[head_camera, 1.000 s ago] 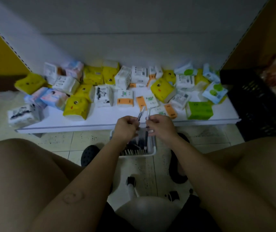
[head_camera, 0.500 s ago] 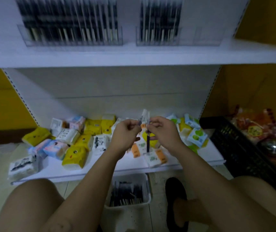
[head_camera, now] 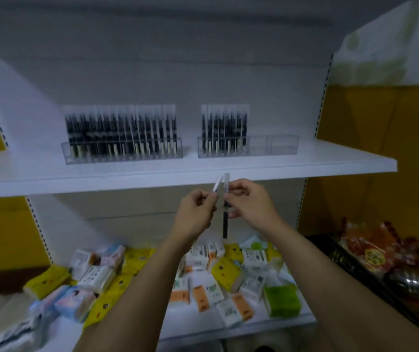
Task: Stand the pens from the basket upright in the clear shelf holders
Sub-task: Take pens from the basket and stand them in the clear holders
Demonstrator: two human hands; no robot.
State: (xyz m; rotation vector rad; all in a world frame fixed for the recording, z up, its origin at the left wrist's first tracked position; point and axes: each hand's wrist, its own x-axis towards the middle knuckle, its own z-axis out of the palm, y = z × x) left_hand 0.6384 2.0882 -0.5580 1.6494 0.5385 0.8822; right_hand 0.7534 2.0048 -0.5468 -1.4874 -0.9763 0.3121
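Two clear holders stand on the upper white shelf (head_camera: 330,163). The left holder (head_camera: 122,153) is packed with upright black pens in clear sleeves. The right holder (head_camera: 249,148) has pens only in its left half; its right half holds nothing. Just below the shelf edge, my left hand (head_camera: 198,212) pinches one packaged pen (head_camera: 217,185), tilted. My right hand (head_camera: 251,207) holds another packaged pen (head_camera: 225,219) upright, its black body hanging down. The two hands nearly touch. The basket is out of view.
The lower shelf (head_camera: 203,323) carries several tissue packs in yellow, white, orange and green. A black crate (head_camera: 350,260) with red snack bags (head_camera: 381,252) sits at the right. Yellow wall panels flank the shelving.
Both hands rose from the basket on the floor to just under the upper shelf, each carrying a pen. The view tilted up, so the basket dropped out and the holders came into sight.
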